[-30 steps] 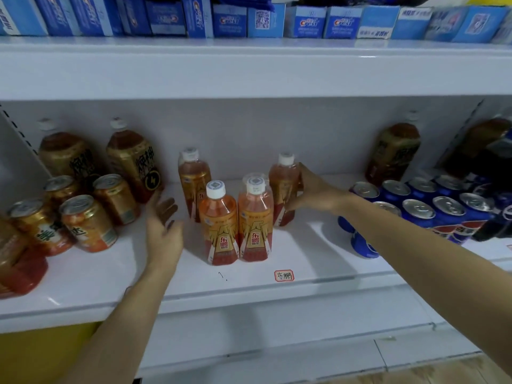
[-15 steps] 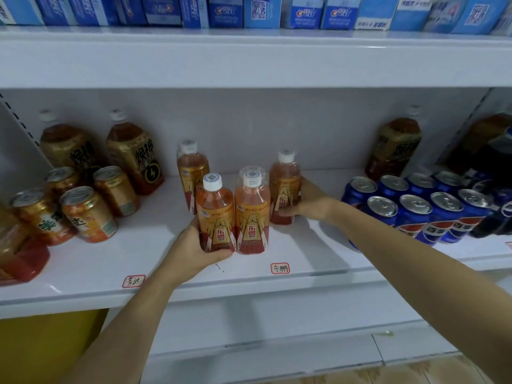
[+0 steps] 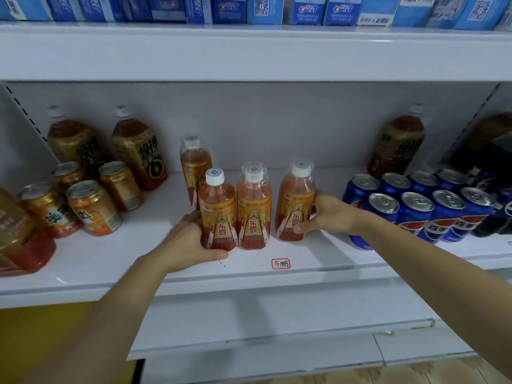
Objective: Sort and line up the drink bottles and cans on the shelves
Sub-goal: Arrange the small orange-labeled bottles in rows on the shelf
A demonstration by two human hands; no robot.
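Three small orange drink bottles with white caps stand in a front row on the white shelf (image 3: 318,261). My left hand (image 3: 188,242) grips the left orange bottle (image 3: 217,214) low on its body. The middle orange bottle (image 3: 253,209) stands against it, untouched. My right hand (image 3: 327,214) grips the right orange bottle (image 3: 295,206), which stands a gap away from the middle one. A fourth orange bottle (image 3: 194,164) stands behind the left one.
Gold cans (image 3: 94,207) and big dark-labelled bottles (image 3: 141,153) fill the shelf's left. Blue cola cans (image 3: 415,209) crowd the right, with another big bottle (image 3: 397,145) behind. A handwritten red-edged label (image 3: 280,263) lies near the front edge. Blue boxes (image 3: 307,9) line the upper shelf.
My right hand has pulled the right orange bottle forward from the back into the front row. My left hand came onto the left bottle and stays gripping it.
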